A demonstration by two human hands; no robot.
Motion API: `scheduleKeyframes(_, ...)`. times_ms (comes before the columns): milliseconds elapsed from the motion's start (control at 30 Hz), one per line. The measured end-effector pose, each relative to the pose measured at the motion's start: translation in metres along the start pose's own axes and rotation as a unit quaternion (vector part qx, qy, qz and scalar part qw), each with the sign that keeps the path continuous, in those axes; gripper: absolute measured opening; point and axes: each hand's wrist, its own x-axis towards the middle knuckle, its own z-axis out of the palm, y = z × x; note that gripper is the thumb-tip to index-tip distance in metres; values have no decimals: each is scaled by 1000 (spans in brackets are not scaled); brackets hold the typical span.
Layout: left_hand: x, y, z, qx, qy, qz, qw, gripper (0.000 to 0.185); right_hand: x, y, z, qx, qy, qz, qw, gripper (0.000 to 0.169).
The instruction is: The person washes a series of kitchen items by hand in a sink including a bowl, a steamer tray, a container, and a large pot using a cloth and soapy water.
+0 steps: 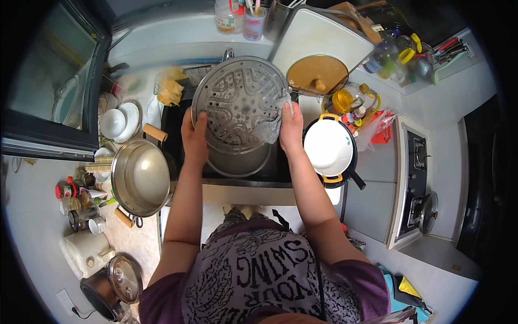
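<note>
Both hands hold a round metal steamer tray [243,103] with punched holes, tilted above the sink. My left hand [195,135] grips its left rim, thumb on top. At its right rim, my right hand [291,125] holds it together with a crumpled translucent mesh cloth [270,126], which lies over the tray's lower right part. Under the tray, partly hidden, shows a round metal vessel [243,164]. Behind the tray, the tip of a metal faucet [228,53] sticks up.
A steel pot [141,178] with wooden handles stands left, near white bowls [113,123]. On the right are a white pan [328,148] with yellow handles and a dark pan beneath it. A white cutting board [319,40] and an amber glass lid [317,75] lean behind. Bottles and jars line both sides.
</note>
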Motion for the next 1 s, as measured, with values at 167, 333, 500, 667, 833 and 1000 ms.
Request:
scheduleKeyframes(167, 29, 39, 7, 287, -206, 30, 935, 31, 15, -18, -23, -153, -86, -103, 979, 22)
scheduleKeyframes(333, 35, 45, 17, 379, -290, -5, 879, 23, 18, -77, 7, -334, -201, -218, 895, 19)
scheduleKeyframes(500, 25, 34, 28, 394, -305, -12, 867, 23, 20, -109, 41, -417, -317, -305, 795, 25)
scheduleKeyframes(667, 26, 34, 11, 256, -190, 0, 948, 23, 29, -74, 6, -284, -149, -148, 935, 24)
scheduleKeyframes(833, 12, -3, -4, 105, -22, -41, 993, 23, 7, -25, 0, -287, 50, -91, 952, 25)
scheduleKeyframes(1000, -2, -21, 5, 131, 39, -42, 990, 22, 13, -8, -1, -18, 235, -75, 969, 22)
